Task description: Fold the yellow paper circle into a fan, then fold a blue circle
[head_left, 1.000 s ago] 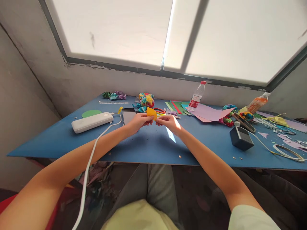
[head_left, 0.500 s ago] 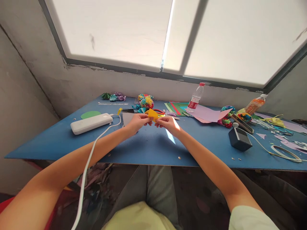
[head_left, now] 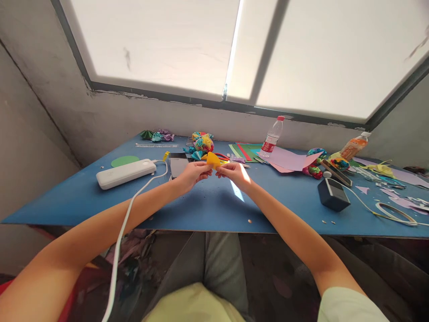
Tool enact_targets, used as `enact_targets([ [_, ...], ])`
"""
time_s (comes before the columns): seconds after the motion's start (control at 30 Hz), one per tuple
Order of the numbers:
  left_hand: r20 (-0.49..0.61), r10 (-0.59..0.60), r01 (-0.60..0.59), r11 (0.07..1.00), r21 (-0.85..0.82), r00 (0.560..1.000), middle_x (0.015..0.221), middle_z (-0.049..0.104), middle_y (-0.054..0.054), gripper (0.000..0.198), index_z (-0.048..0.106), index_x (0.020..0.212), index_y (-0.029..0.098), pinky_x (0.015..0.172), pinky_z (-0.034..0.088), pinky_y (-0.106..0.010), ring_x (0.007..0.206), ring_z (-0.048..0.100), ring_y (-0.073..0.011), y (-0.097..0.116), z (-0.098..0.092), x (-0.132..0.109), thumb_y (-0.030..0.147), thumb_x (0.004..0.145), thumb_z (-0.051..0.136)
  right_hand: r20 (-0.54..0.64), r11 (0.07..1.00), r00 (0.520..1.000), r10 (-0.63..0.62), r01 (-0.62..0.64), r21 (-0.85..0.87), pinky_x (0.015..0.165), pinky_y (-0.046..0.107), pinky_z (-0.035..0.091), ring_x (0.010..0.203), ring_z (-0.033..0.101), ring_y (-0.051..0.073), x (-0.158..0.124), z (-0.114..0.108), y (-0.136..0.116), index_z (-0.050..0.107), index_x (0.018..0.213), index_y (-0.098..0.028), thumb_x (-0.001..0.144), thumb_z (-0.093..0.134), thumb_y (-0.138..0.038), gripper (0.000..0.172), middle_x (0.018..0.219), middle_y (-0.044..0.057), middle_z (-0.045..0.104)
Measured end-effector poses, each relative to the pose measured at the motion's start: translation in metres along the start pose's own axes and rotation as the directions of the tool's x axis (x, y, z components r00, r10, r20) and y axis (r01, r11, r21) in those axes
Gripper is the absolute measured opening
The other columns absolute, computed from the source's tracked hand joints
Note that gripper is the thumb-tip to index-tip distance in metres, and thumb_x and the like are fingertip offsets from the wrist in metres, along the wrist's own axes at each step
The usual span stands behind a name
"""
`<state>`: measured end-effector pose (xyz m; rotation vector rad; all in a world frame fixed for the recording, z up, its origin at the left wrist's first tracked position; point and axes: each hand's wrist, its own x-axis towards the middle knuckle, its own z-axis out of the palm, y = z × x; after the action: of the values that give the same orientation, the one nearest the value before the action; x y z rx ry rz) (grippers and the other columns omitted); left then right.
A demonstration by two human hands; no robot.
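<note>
A small folded piece of yellow paper [head_left: 213,159] is pinched between my two hands above the middle of the blue table. My left hand [head_left: 194,175] has its fingertips closed on the paper's lower left side. From the other side, my right hand [head_left: 233,172] grips the lower right edge between thumb and fingers. Just behind my hands lie crumpled multicoloured paper balls [head_left: 203,142] and a teal pleated paper piece [head_left: 198,155]. A dark flat device, perhaps a phone [head_left: 178,163], is partly covered by my left hand.
A white power bank [head_left: 125,173] with a long white cable lies left, near a green paper disc [head_left: 124,161]. Pink paper sheets [head_left: 288,160], a red-capped bottle [head_left: 272,137], an orange drink bottle [head_left: 355,146] and a black box-shaped device [head_left: 333,195] stand or lie right on the blue table [head_left: 208,214].
The view has shifted slightly. My hands keep hold of the yellow paper in nearly the same place, and its outline looks slightly different.
</note>
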<state>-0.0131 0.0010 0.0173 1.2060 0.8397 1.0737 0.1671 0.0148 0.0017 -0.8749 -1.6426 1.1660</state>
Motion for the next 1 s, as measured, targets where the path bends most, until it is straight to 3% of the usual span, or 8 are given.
enact_targets([
  [0.37, 0.061, 0.095, -0.101, 0.99, 0.101, 0.994, 0.066, 0.055, -0.004, 0.039, 0.065, 0.069, 0.012, 0.056, 0.037, -0.026, 0.06, 0.049, -0.0121, -0.012, 0.003, -0.001, 0.05, 0.062, 0.068, -0.014, 0.995, 0.999, 0.029, -0.027, 0.092, 0.063, 0.026, 0.041, 0.065, 0.055, 0.013, -0.003, 0.018, 0.005, 0.068, 0.073, -0.016, 0.067, 0.07, -0.048, 0.032, 0.072, 0.004, 0.064],
  [0.5, 0.045, 0.197, -0.202, 0.941, 0.27, 0.979, 0.056, 0.047, -0.001, 0.036, 0.059, 0.065, 0.014, 0.05, 0.032, -0.025, 0.052, 0.041, -0.0108, -0.008, -0.005, 0.005, 0.049, 0.073, 0.058, 0.042, 0.998, 0.998, 0.038, -0.036, -0.055, 0.057, 0.025, 0.04, 0.062, 0.054, 0.013, -0.005, 0.019, 0.0, 0.065, 0.074, -0.015, 0.072, 0.061, -0.056, 0.041, 0.068, 0.004, 0.061],
  [0.6, 0.066, 0.312, -0.308, 0.841, 0.445, 0.948, 0.059, 0.046, -0.002, 0.033, 0.054, 0.062, 0.017, 0.052, 0.03, -0.027, 0.054, 0.039, -0.0134, -0.007, -0.012, 0.01, 0.045, 0.079, 0.05, -0.083, 0.968, 0.994, -0.077, 0.055, -0.245, 0.056, 0.025, 0.04, 0.066, 0.054, 0.014, -0.007, 0.016, -0.006, 0.061, 0.089, -0.015, 0.076, 0.056, -0.056, 0.044, 0.077, 0.005, 0.059],
  [0.7, 0.164, 0.395, -0.408, 0.682, 0.606, 0.904, 0.068, 0.05, -0.004, 0.022, 0.053, 0.062, 0.019, 0.061, 0.034, -0.029, 0.065, 0.044, -0.0174, -0.008, -0.017, 0.011, 0.035, 0.077, 0.054, -0.165, 0.858, 0.927, -0.336, 0.229, -0.46, 0.059, 0.026, 0.041, 0.076, 0.054, 0.016, -0.008, 0.013, -0.01, 0.053, 0.108, -0.018, 0.077, 0.06, -0.047, 0.043, 0.093, 0.006, 0.056],
  [0.83, 0.306, 0.392, -0.474, 0.467, 0.746, 0.867, 0.075, 0.052, -0.005, 0.013, 0.056, 0.07, 0.019, 0.066, 0.036, -0.028, 0.071, 0.049, -0.019, -0.01, -0.017, 0.007, 0.025, 0.079, 0.05, -0.025, 0.686, 0.86, -0.509, 0.388, -0.615, 0.065, 0.028, 0.043, 0.081, 0.053, 0.017, -0.008, 0.011, -0.01, 0.057, 0.093, -0.019, 0.084, 0.053, -0.036, 0.02, 0.094, 0.007, 0.054],
  [0.93, 0.385, 0.355, -0.499, 0.328, 0.802, 0.852, 0.078, 0.053, -0.005, 0.012, 0.056, 0.076, 0.017, 0.064, 0.037, -0.027, 0.073, 0.05, -0.0191, -0.012, -0.015, 0.004, 0.02, 0.08, 0.046, 0.058, 0.578, 0.808, -0.587, 0.468, -0.668, 0.077, 0.032, 0.044, 0.087, 0.052, 0.019, -0.008, 0.011, -0.008, 0.056, 0.081, -0.02, 0.085, 0.051, -0.032, 0.014, 0.09, 0.007, 0.054],
  [1.0, 0.428, 0.334, -0.516, 0.251, 0.819, 0.84, 0.079, 0.053, -0.006, 0.013, 0.056, 0.079, 0.016, 0.063, 0.038, -0.027, 0.073, 0.051, -0.0188, -0.012, -0.014, 0.002, 0.018, 0.08, 0.044, 0.087, 0.559, 0.798, -0.597, 0.492, -0.667, 0.081, 0.034, 0.043, 0.09, 0.052, 0.019, -0.008, 0.011, -0.008, 0.055, 0.081, -0.019, 0.085, 0.05, -0.03, 0.013, 0.09, 0.007, 0.054],
])
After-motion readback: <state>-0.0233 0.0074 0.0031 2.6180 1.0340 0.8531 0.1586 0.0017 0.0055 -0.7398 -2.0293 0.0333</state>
